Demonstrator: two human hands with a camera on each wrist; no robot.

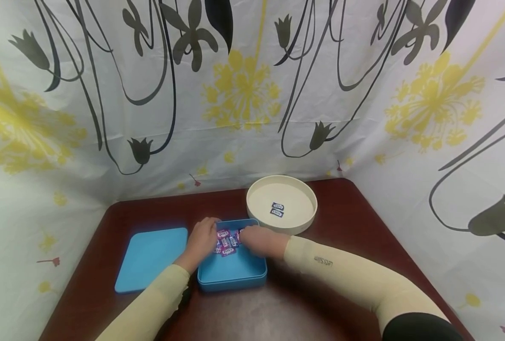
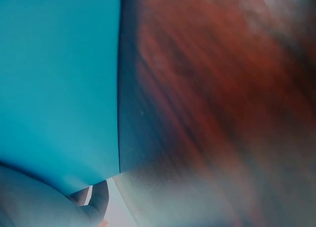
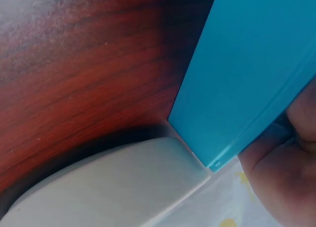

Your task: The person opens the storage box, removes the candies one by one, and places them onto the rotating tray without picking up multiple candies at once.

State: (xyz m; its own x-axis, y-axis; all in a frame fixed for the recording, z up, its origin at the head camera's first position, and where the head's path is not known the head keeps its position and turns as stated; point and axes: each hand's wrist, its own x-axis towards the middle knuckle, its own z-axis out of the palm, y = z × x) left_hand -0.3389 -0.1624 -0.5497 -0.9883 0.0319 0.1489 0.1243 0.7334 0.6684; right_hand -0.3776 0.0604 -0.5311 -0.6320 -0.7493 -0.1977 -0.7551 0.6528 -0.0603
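Note:
A blue rectangular box [image 1: 231, 270] stands open on the table, with several small pink-and-blue wrapped packets [image 1: 224, 241] in its far part. My left hand [image 1: 201, 244] grips the box's left rim, fingers over the edge; in the left wrist view part of that hand [image 2: 44, 202] lies against the blue side wall. My right hand [image 1: 261, 240] reaches over the right rim, its curled fingertips at a packet inside; I cannot tell whether it is pinched. In the right wrist view the right hand [image 3: 291, 172] bends over the rim.
A round cream tray [image 1: 282, 227] holding two small packets [image 1: 277, 210] stands behind the box to the right, close to its corner. The flat blue lid [image 1: 152, 260] lies left of the box. A patterned curtain [image 1: 243, 156] rises behind the dark red-brown table [image 1: 320, 308].

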